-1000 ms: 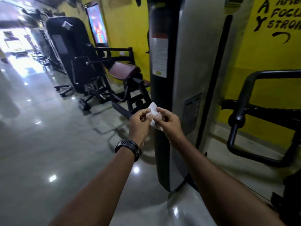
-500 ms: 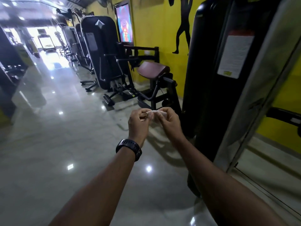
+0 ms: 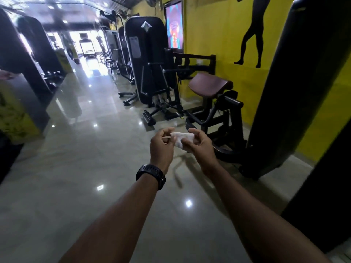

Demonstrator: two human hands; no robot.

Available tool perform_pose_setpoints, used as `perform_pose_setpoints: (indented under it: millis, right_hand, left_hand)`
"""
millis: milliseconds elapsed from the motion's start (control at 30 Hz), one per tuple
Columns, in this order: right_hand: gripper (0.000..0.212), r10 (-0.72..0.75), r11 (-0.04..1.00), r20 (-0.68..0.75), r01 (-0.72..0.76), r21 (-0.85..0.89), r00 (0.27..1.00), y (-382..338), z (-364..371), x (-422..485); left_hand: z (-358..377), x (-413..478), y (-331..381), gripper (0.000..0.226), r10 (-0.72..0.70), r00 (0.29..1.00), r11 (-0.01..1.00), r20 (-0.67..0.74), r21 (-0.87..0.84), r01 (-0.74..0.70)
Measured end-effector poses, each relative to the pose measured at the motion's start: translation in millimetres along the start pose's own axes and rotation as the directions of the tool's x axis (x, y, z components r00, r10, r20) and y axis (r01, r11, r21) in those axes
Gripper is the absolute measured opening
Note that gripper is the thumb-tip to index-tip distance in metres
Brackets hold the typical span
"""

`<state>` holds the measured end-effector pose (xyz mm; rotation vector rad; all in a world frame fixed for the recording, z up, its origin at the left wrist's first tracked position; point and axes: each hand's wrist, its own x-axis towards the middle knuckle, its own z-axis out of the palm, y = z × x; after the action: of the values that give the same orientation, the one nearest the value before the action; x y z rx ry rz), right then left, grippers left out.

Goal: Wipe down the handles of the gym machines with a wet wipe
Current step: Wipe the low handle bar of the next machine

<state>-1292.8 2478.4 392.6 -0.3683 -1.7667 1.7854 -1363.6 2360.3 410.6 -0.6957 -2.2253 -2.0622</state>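
Head view: left hand (image 3: 161, 147) and right hand (image 3: 197, 144) pinch the wet wipe (image 3: 180, 138) (crumpled).

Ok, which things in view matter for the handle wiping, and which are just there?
For the job:
wet wipe, held between left hand and right hand
brown-padded machine ahead
black weight-stack machine farther along the wall

Just there:
wristwatch
wall screen
silhouette on the yellow wall
shiny floor
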Motion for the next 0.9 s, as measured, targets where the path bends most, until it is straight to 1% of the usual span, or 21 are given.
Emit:
perform_pose_setpoints:
  millis: [67, 200, 267, 367, 400, 433, 533, 667, 733, 800, 900]
  right_hand:
    - [0.046, 0.029, 1.000, 0.001, -0.029, -0.003, 1.000, 10.1, 8.7, 42.5]
    - [0.040, 0.085, 0.996, 0.098, -0.087, 0.019, 0.992, 25.3, 24.0, 125.1]
    - [0.034, 0.090, 0.996, 0.085, -0.092, 0.022, 0.992, 35.0, 32.5, 163.6]
    - [0.017, 0.103, 0.992, 0.083, -0.108, 0.059, 0.991, 56.9, 44.9, 216.2]
    - [0.014, 0.099, 0.992, 0.079, -0.104, 0.065, 0.992, 65.4, 48.6, 234.6]
    - [0.015, 0.092, 0.994, 0.062, -0.095, 0.060, 0.994, 73.6, 53.0, 255.0]
    - [0.029, 0.068, 0.997, 0.017, -0.068, 0.029, 0.998, 96.5, 66.8, 312.6]
    - [0.023, 0.067, 0.997, -0.035, -0.069, -0.039, 0.997, 144.4, 87.0, 398.3]
    - [0.023, 0.105, 0.993, -0.106, -0.109, -0.041, 0.989, 165.9, 98.8, 439.5]
    - [0.024, 0.120, 0.991, -0.168, -0.128, -0.040, 0.978, 182.1, 110.2, 478.9]
    - [0.026, 0.138, 0.988, -0.217, -0.151, -0.044, 0.966, 205.3, 122.2, 533.2]
  left_hand:
    - [4.2, 40.1, -11.0, 0.024, -0.016, 1.000, 1.000, -0.020, 0.015, 0.016]
    - [13.6, 118.6, -29.3, 0.034, -0.012, 1.000, 0.999, -0.012, 0.053, 0.013]
    - [19.2, 157.6, -44.2, 0.030, -0.015, 1.000, 0.997, -0.013, 0.078, 0.016]
    - [26.8, 212.5, -74.7, 0.026, -0.030, 0.999, 0.994, -0.025, 0.107, 0.032]
    - [30.5, 230.7, -85.6, 0.026, -0.034, 0.999, 0.993, -0.023, 0.115, 0.037]
    - [35.1, 251.4, -98.1, 0.026, -0.036, 0.999, 0.992, -0.014, 0.122, 0.037]
    - [46.6, 311.8, -132.4, 0.029, -0.034, 0.999, 0.990, 0.041, 0.138, 0.028]
    - [61.4, 402.0, -182.0, 0.033, -0.024, 0.991, 0.986, 0.128, 0.164, 0.002]
    - [67.4, 446.9, -206.3, 0.034, -0.045, 0.980, 0.983, 0.195, 0.185, 0.008]
    - [74.5, 493.1, -229.3, 0.035, -0.034, 0.965, 0.974, 0.261, 0.225, -0.027]
    - [88.8, 554.4, -257.0, 0.033, -0.052, 0.948, 0.968, 0.313, 0.251, -0.030]
